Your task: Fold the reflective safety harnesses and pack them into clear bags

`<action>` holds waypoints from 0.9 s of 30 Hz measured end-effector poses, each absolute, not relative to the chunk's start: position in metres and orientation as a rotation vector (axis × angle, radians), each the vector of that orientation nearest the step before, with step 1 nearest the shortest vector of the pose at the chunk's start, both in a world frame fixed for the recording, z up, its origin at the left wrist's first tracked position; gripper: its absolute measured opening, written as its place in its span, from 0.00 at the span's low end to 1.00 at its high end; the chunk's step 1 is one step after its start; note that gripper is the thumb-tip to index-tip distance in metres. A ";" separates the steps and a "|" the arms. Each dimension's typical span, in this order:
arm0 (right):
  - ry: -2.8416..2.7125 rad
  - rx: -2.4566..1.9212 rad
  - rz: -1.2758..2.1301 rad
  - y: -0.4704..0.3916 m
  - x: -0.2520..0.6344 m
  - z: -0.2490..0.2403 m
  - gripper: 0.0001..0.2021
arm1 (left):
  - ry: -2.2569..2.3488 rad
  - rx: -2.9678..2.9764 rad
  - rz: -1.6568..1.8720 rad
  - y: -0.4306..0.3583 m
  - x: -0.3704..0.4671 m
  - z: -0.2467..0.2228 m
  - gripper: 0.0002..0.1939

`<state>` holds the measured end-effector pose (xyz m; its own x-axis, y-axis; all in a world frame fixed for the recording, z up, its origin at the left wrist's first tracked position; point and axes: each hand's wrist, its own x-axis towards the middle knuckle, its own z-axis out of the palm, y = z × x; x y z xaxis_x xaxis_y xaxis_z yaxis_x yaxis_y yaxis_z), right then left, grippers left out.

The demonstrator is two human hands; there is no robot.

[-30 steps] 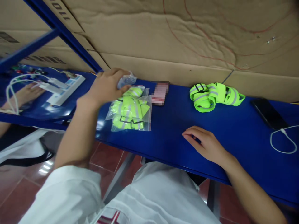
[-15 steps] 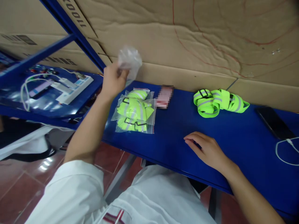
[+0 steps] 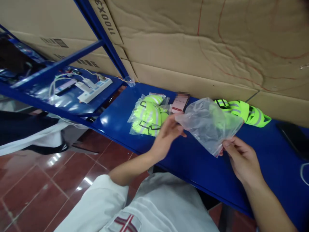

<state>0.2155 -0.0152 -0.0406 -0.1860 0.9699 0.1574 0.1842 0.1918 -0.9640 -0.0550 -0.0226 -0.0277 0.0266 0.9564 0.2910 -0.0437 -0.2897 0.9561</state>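
Observation:
A clear plastic zip bag (image 3: 205, 124), with nothing inside it that I can see, is stretched between my hands above the blue table. My left hand (image 3: 170, 130) grips its left end, fingers closed. At its lower right corner, my right hand (image 3: 238, 151) pinches the edge between thumb and fingers. Behind the bag lies a bundle of neon yellow reflective straps (image 3: 253, 114), partly seen through the plastic. Left of my left hand sit several packed bags of the same neon straps (image 3: 147, 114), stacked together, with black buckles showing.
A phone with a pinkish screen (image 3: 180, 103) lies behind my left hand. A black phone (image 3: 293, 138) with a white cable is at the right. A small clear cup (image 3: 130, 81) and a white power strip (image 3: 95, 90) are at the left. Cardboard (image 3: 169, 48) walls the back.
My left hand has brought the crumpled plastic bag from the back left to the middle. My right hand has risen from the table and taken hold of the bag's corner. The view has shifted left.

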 end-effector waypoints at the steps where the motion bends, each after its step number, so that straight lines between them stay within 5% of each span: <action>1: -1.544 -1.177 1.082 -0.015 0.215 -0.037 0.07 | 1.112 1.490 1.570 -0.022 -0.060 -0.027 0.26; 4: -1.577 -1.208 1.158 -0.018 0.208 -0.027 0.09 | 1.218 2.162 1.696 -0.026 -0.068 -0.017 0.31; 8: -1.829 -1.008 1.213 -0.027 0.197 -0.024 0.09 | 1.079 2.914 0.931 -0.044 -0.058 0.000 0.35; 12: -1.963 -0.902 1.068 -0.033 0.198 -0.017 0.08 | 1.175 2.756 0.913 -0.062 -0.044 0.004 0.41; 18: -1.916 -0.831 1.173 -0.034 0.198 -0.015 0.04 | 1.334 2.437 0.972 -0.076 -0.029 -0.017 0.32; 23: -1.797 -0.990 1.257 -0.034 0.186 -0.028 0.04 | 1.346 2.390 1.006 -0.080 -0.026 -0.031 0.40; 27: -1.965 -0.980 1.082 -0.036 0.178 -0.028 0.06 | 1.302 2.305 1.071 -0.079 -0.036 -0.033 0.18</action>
<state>0.1784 -0.0357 -0.0279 -0.4853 0.8511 0.2002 0.2855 0.3707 -0.8838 -0.0356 -0.0786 -0.0332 0.3170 0.8267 0.4649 0.6154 -0.5523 0.5624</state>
